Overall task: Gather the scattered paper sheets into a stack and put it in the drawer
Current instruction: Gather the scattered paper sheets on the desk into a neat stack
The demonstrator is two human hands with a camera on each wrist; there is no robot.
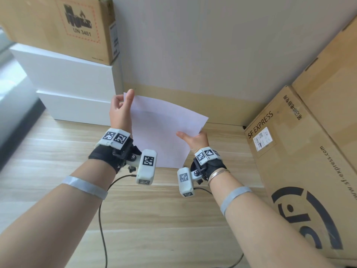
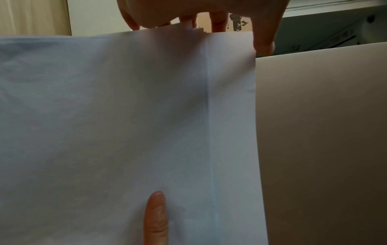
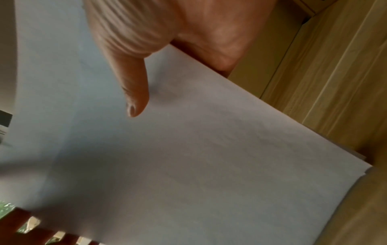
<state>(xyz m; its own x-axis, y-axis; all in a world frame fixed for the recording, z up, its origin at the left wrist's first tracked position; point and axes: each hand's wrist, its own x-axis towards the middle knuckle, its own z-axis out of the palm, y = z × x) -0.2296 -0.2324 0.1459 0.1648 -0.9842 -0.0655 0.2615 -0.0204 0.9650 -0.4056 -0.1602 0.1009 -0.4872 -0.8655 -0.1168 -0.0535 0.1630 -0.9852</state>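
Observation:
A stack of white paper sheets (image 1: 160, 132) hangs in the air above the wood-grain surface (image 1: 58, 151), slightly bowed. My left hand (image 1: 126, 99) pinches its far left corner, thumb on the upper face and fingers behind. My right hand (image 1: 190, 137) grips the right edge, its thumb lying across the top sheet. The left wrist view is filled by the paper (image 2: 125, 116), with the left hand's fingers (image 2: 217, 21) at its upper edge. The right thumb (image 3: 134, 92) presses on the stack (image 3: 188, 165), whose layered edges show at one corner. No drawer shows in any view.
A brown UN 3481 carton (image 1: 58, 26) sits on stacked white boxes (image 1: 67, 78) at the back left. A large SF EXPRESS carton (image 1: 299, 161) stands close on the right. A pale panel (image 1: 212, 45) rises straight ahead. Thin cables (image 1: 102, 219) trail from the wrist cameras.

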